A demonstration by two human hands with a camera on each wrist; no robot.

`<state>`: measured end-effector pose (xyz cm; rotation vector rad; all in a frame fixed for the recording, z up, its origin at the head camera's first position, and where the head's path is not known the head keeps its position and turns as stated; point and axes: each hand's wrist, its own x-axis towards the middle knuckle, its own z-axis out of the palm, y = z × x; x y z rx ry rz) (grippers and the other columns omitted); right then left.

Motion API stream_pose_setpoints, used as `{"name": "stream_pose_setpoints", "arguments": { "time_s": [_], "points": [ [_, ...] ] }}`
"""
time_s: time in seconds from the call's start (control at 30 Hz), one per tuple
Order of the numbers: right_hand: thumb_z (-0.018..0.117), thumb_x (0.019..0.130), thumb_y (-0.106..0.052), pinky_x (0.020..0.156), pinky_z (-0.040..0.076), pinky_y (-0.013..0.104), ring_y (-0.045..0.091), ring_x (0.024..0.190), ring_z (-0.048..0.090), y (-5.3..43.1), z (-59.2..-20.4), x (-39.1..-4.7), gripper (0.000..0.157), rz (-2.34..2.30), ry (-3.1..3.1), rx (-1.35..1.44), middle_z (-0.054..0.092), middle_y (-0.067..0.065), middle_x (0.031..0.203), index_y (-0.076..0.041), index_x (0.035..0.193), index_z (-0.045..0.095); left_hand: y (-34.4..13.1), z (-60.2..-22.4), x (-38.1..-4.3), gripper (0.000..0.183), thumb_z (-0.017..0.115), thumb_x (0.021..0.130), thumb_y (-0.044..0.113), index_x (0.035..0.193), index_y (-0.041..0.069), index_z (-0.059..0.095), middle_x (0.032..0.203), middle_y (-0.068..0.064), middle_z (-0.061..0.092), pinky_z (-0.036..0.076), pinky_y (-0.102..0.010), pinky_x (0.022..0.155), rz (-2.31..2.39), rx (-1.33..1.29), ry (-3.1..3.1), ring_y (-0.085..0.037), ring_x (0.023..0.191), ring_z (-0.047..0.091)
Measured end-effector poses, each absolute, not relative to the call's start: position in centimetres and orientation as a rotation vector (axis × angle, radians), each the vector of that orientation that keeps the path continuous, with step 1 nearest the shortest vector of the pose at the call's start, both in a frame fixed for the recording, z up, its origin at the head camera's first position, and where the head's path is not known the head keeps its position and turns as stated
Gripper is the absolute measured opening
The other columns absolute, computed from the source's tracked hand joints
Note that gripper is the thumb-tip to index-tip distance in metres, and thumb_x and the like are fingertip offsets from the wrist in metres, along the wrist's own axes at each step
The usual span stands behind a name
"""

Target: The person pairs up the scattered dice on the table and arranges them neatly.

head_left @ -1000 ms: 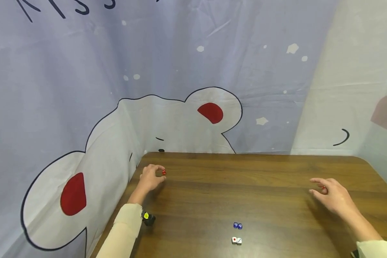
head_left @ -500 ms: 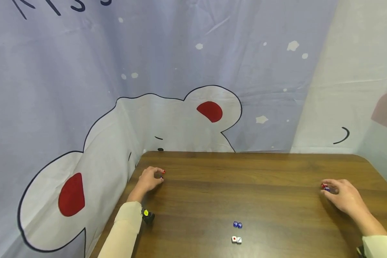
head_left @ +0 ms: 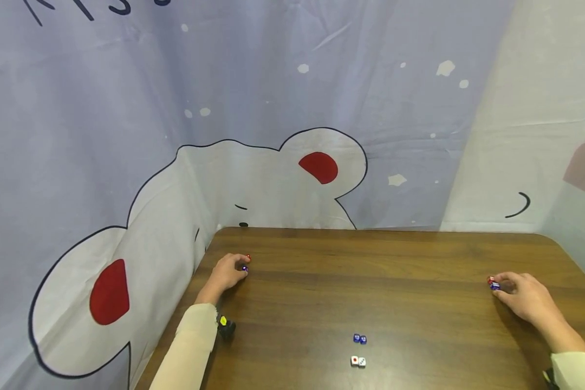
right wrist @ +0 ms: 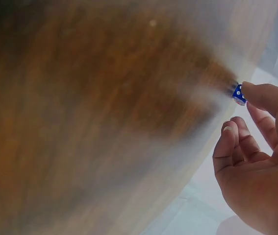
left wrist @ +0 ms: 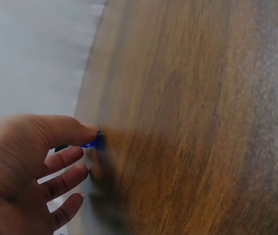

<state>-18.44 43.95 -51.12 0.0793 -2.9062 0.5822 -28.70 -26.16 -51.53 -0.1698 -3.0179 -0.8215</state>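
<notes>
In the head view, my left hand (head_left: 228,272) is at the far left of the table, its thumb and index finger slightly parted. Between them sits a small blue die (head_left: 245,268), just in front of a red die (head_left: 248,257). The left wrist view shows my thumb tip right at the blue die (left wrist: 95,141), the other fingers loosely bent. Over on the right, my right hand (head_left: 528,295) has its thumb and index fingertips beside another blue die (head_left: 494,286), with a red die (head_left: 491,280) behind it. In the right wrist view the thumb tip overlaps that blue die's edge (right wrist: 239,94).
Two blue dice (head_left: 359,338) stand side by side near the table's front middle. Two white dice (head_left: 358,361) lie just in front of them. The brown wooden table (head_left: 370,281) ends against a printed curtain (head_left: 253,179) at the back and left.
My right hand has shifted a little right and drawn back from its red and blue dice, which show more fully. Beside my left thumb a blue die has come into sight.
</notes>
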Motion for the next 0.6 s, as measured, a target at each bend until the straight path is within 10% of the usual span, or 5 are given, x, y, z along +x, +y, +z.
{"name": "stream_pose_setpoints", "arguments": {
  "time_s": [0.4,0.6],
  "points": [
    [0.074,0.086,-0.008,0.079,0.043,0.065,0.053,0.093,0.058,43.88,-50.74,-18.69,0.023,0.572,-2.972,0.089,0.064,0.028,0.094,0.007,0.101,0.064,-25.93,-51.66,-28.78,0.021,0.074,0.089,0.006,0.11,0.01,0.075,0.104,-0.009,0.065,0.047,-0.049,0.095,-0.818,-0.176,-3.041,-0.029,0.104,0.061],
    [0.074,0.087,-0.01,0.075,0.045,0.059,0.037,0.082,0.065,43.58,-50.62,-18.85,0.017,0.594,-2.965,0.078,0.069,0.016,0.086,0.001,0.097,0.065,-26.15,-51.68,-28.71,0.017,0.075,0.089,0.008,0.106,0.01,0.075,0.099,-0.007,0.065,0.049,-0.048,0.091,-0.808,-0.173,-3.049,-0.026,0.097,0.061]
  ]
}}
